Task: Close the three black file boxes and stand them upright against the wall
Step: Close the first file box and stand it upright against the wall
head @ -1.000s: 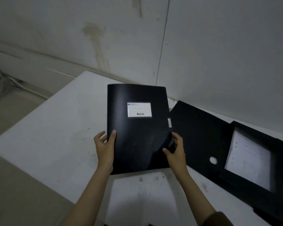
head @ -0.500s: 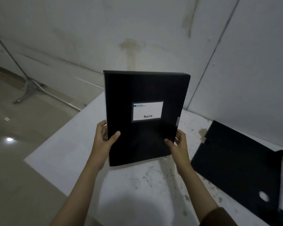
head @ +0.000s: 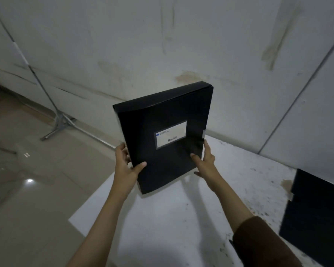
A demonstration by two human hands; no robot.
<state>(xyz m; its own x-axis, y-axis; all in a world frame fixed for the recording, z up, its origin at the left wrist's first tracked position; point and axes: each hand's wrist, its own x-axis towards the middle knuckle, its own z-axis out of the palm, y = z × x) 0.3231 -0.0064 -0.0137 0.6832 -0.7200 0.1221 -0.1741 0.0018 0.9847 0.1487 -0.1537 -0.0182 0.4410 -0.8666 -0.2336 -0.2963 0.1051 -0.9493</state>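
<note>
The left hand point(head: 126, 166) and right hand point(head: 205, 162) are closed on the two long sides of the shut black file box point(head: 166, 135), held up near the wall point(head: 143, 45), and it looks stiff, light and a bit slippery.

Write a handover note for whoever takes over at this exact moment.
Left hand and right hand: each grips a side edge of the closed black plastic file box with the white label, held upright and tilted, near the wall.
A second black file box lies flat on the white table, at right.
Done: first box closed.
Left: stand it against the wall, then handle the others.
</note>
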